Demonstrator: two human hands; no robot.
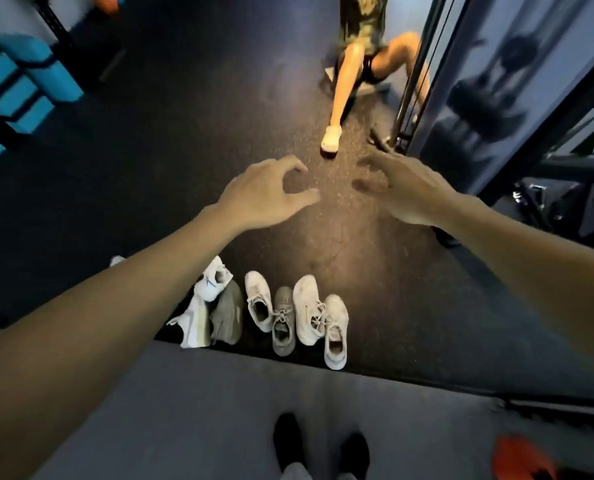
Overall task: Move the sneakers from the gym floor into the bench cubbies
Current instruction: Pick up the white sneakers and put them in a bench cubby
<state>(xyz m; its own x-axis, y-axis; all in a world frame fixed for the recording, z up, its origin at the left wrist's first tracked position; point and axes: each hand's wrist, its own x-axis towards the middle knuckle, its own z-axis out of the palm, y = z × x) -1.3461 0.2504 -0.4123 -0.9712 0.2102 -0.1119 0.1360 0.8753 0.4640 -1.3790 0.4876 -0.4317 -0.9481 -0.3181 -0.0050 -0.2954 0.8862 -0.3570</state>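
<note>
The sneakers (271, 311) lie in a loose row on the dark gym floor (184, 150), butted against the edge of a grey mat (184, 410) where the person's own black shoes (320, 445) stand; that edge seems to have served as a line to drop them along. At the left end a white pair (202, 306) is heaped on a grey shoe (227, 315), one tipped on its side, while the four to the right sit upright with toes pointing away, touching side by side. Both arms reach out over and past the row. The left hand (264, 194) holds nothing, its fingers (294, 168) loosely curved with a wide gap to the thumb. The right hand (406, 188) is likewise empty, fingers (368, 164) spread and blurred. Neither touches a sneaker (the shoes are well below and nearer the body), so the spread likely readies a two-handed pickup. No cubbies show in view, so none of the task looks done. Beyond, another person's legs (354, 84) and blue pads (22, 91) sit well apart.
</note>
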